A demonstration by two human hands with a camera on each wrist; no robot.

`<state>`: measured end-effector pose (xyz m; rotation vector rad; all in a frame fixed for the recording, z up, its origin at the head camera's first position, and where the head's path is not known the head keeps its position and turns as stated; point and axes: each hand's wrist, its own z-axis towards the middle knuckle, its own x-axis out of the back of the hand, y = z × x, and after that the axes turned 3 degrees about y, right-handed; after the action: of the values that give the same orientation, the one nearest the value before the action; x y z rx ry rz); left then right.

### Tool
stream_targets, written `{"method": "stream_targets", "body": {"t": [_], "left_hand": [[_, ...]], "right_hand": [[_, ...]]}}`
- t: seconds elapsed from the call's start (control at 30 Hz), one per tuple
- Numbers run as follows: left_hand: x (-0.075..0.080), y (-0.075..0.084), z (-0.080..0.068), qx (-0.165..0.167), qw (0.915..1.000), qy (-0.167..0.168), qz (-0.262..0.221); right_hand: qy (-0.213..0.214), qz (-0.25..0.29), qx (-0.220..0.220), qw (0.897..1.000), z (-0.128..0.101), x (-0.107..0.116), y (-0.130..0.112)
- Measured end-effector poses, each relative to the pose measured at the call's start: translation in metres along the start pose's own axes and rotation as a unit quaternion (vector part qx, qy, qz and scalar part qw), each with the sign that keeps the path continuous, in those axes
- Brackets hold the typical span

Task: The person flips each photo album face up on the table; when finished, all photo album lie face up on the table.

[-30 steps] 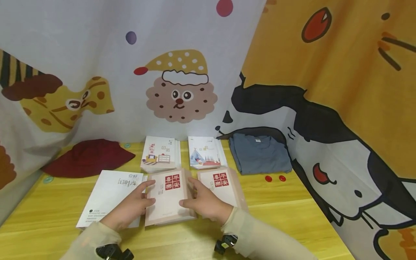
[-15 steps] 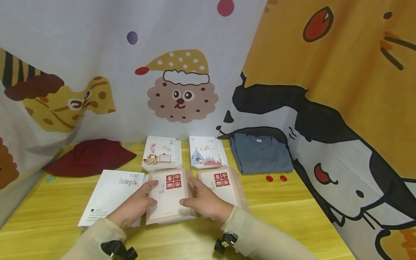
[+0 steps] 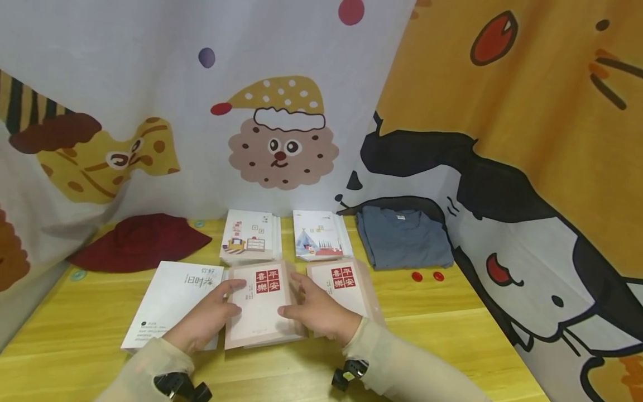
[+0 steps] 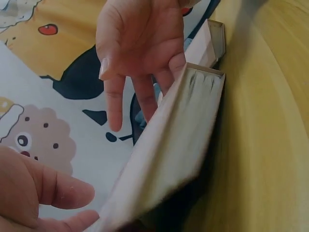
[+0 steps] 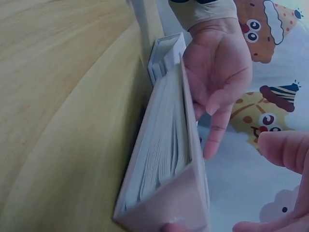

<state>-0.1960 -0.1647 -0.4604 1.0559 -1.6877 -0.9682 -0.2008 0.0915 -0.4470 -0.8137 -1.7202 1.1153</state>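
A pale pink photo album [image 3: 263, 324] with a red four-square print lies at the table's front middle, cover up. My left hand [image 3: 208, 315] is at its left edge, index finger and thumb loosely extended over the cover's border. On the opposite side my right hand [image 3: 326, 312] is at the spine, fingers spread and thumb above the cover. The right wrist view shows the album's page edges [image 5: 161, 145] and a fingertip touching the spine. Immediately left is a white album [image 3: 168, 301], partly under my left forearm; a matching pink album [image 3: 354, 293] is partly behind my right hand.
Behind stand two white illustrated albums, one with a sofa scene [image 3: 248, 231] and one with a tent [image 3: 321, 231]. A dark red hat [image 3: 143, 243] is back left, a folded blue-grey shirt [image 3: 404, 240] back right. Two red discs [image 3: 417, 276] lie before it; printed curtains enclose the table.
My left hand has shifted slightly right, its fingers reaching a little further over the pink album's cover. The right hand and the albums look almost unmoved.
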Motion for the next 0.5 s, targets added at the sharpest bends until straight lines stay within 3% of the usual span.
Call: {"method": "stream_targets", "body": {"t": [0.33,0.5], "left_hand": [[0.005,0.017,-0.013,-0.053,0.998,0.017,-0.028],[0.006,0.029,-0.022,-0.098,0.994,0.013,-0.046]], "right_hand": [[-0.017,0.002,0.027,0.999,-0.002,0.007,-0.011],[-0.055,0.022,0.035,0.998,-0.006,0.006,-0.017]]}}
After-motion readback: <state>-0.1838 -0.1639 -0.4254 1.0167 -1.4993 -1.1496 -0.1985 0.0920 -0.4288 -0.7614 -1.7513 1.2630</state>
